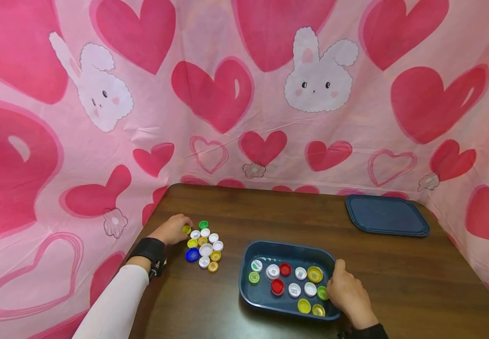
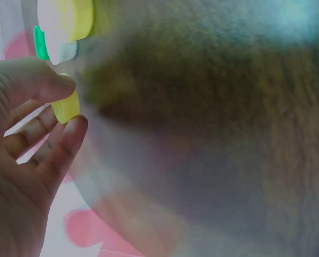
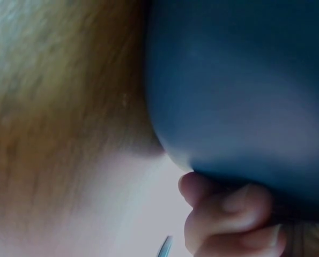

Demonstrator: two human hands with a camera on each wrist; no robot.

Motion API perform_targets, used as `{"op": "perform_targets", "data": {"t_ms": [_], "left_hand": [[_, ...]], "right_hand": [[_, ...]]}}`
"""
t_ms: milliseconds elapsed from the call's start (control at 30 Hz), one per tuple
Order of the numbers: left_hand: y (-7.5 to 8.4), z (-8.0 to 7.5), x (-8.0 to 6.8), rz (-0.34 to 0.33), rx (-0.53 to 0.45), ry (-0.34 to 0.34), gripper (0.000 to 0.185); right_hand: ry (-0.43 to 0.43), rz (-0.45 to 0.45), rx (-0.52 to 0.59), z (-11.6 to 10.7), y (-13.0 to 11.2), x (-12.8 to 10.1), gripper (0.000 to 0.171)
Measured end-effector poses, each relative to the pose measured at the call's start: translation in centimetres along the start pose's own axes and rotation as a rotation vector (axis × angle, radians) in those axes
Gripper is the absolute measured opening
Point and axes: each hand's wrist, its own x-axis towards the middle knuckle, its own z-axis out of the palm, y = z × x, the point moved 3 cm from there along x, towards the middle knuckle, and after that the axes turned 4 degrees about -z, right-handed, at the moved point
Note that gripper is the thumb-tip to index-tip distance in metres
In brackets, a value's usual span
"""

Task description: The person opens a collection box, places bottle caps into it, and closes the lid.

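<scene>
My left hand pinches a yellow bottle cap at the far left edge of a cluster of loose caps on the brown table. In the left wrist view the thumb and a finger squeeze the yellow cap, with a green cap and a white one just beyond. My right hand grips the right rim of a dark blue tray, thumb over the edge. Its fingers curl under the tray wall. Several red, white, yellow and green caps lie inside the tray.
A dark blue lid lies flat at the table's back right. A pink cloth with hearts and bunnies walls the table at the back and on both sides. Bare wood stretches right of the tray.
</scene>
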Motion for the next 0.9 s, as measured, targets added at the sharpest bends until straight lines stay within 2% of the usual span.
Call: {"op": "perform_targets", "data": {"t_ms": [100,300,400,567,900], "left_hand": [[0.1,-0.4,0.0,-0.013,-0.003,0.018,0.027],[1.4,-1.5,-0.3,0.034,0.017,0.059,0.028],[3.2,-2.2,-0.7,0.074,0.006,0.062,0.029],[6.8,-2.7,-1.4,0.132,-0.07,0.021,0.033],[12.9,-1.8,-2.9,0.344,-0.043,0.016,0.033]], "right_hand": [[-0.006,0.003,0.005,0.0,0.0,0.0,0.035],[-0.002,-0.013,0.009,-0.1,0.2,0.0,0.034],[0.004,-0.021,0.009,-0.2,0.2,0.0,0.035],[0.01,-0.024,0.007,-0.3,0.1,0.0,0.035],[-0.002,-0.015,0.006,-0.3,0.1,0.0,0.034]]}}
